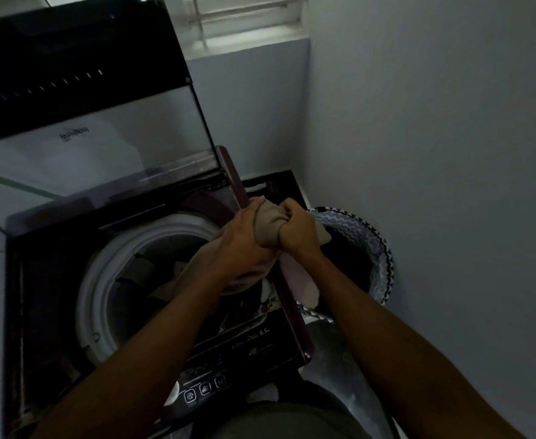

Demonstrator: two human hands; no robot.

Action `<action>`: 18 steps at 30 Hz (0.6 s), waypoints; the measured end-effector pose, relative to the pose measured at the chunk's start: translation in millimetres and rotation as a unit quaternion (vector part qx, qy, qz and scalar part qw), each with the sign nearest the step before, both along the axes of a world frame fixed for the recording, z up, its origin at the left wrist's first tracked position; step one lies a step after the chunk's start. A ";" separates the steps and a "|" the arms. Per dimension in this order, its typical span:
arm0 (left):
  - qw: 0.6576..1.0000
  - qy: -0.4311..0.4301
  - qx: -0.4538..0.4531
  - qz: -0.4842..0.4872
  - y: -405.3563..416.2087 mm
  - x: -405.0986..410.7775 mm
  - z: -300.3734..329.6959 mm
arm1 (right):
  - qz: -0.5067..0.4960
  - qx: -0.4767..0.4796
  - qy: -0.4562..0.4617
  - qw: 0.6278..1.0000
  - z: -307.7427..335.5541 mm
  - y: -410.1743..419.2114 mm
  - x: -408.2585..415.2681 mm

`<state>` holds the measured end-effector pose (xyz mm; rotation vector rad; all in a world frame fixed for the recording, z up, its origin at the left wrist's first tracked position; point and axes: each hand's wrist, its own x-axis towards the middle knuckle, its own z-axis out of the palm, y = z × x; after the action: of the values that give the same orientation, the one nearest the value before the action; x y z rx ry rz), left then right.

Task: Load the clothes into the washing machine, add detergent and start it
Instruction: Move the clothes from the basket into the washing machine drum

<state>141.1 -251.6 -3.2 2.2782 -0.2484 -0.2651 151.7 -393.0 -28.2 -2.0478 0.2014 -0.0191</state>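
Clothes [268, 228] | your left hand [242, 245] and right hand [296, 231] grip them over washing machine [101, 280] | some already in drum | detergent, start left

garment [268, 224]: beige | washer [54, 280]: dark maroon, white tub ring | basket [360, 236]: grey zigzag, black-white rim

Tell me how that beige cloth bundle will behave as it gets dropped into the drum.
Likely floppy: the beige cloth bunches where the left hand and right hand grip it, and a loose end hangs below the right wrist. Probably light, since it is held up without visible strain. It may snag or drape over the washing machine rim rather than fall cleanly.
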 end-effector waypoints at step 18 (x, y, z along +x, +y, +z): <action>0.980 -0.020 -0.033 0.193 168.3 -48.3 20.8 | 0.054 0.021 -0.001 0.998 32.3 181.9 -16.3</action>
<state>92.8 -83.4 17.6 2.2112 0.1645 -0.0092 135.4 -211.1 4.1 -2.0138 0.0880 0.0495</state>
